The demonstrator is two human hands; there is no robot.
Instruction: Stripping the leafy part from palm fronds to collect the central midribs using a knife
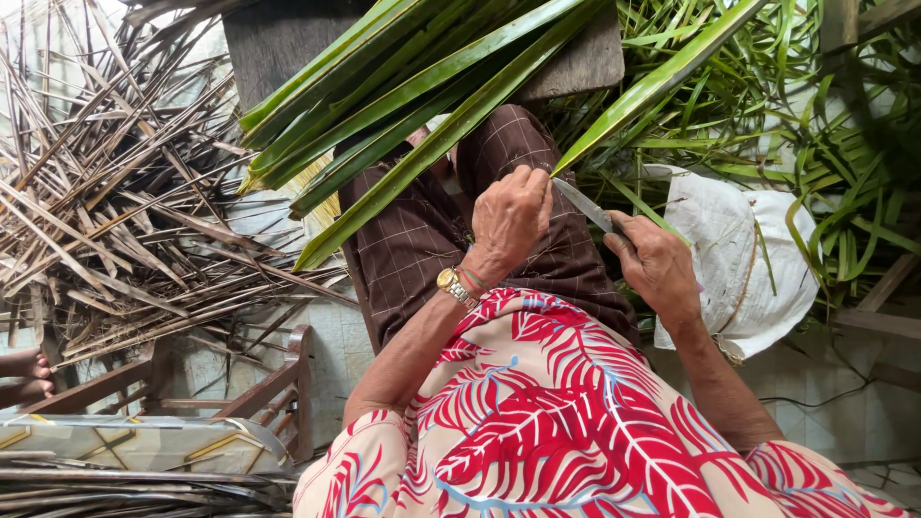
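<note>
We see a floor of pale tiles (336,345) under the seated person, and a grey wooden board (288,38) lies at the top of the view. On the left a big heap of dry brown leaf strips (106,192) covers the ground, and on the right loose fresh green leaves (767,105) are spread around. A brown wooden frame (278,384) stands at the lower left, beside a flat cushion with pale pattern (134,443).

A white woven sack (739,259) lies on the right; we cannot tell what is inside it.

A bundle of long green palm leaves (403,105) rests across the lap, over the brown checked cloth (413,259). One separate long green leaf blade (662,77) comes down to the hands. Our left hand (511,219), with a gold wristwatch (451,283), is closed around the lower end of this blade. Our right hand (657,264) is closed around the handle of a grey metal knife (585,204). The knife tip touches the leaf end just beside the left fingers.
</note>
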